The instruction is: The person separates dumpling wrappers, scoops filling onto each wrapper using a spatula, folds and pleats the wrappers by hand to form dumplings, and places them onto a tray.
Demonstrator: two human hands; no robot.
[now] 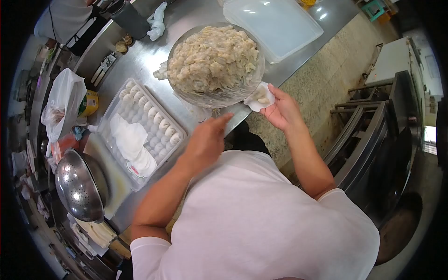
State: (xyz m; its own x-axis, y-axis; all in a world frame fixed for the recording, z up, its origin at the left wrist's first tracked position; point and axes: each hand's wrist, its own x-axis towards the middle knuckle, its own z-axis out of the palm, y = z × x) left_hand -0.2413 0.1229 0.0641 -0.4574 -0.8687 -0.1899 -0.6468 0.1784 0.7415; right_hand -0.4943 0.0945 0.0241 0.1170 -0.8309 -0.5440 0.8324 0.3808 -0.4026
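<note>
- Left hand (207, 142): blurred; whether it grips anything cannot be told.
- Right hand (282, 114): partly hidden beneath a wrapper (252, 104).
- Tray (160, 108), left: white sheets (125, 134) hide part of its inside; red print (134, 169) too small to read.
- Clear plastic container (277, 30), far side: cut off by the top edge.
- Another person (65, 21), far left: partly cut off.

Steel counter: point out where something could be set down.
Bare steel lies between the dumpling tray and the filling bowl; a smaller strip runs right of the plastic container. It is crowded left of the tray, with the colander and white bag.
</note>
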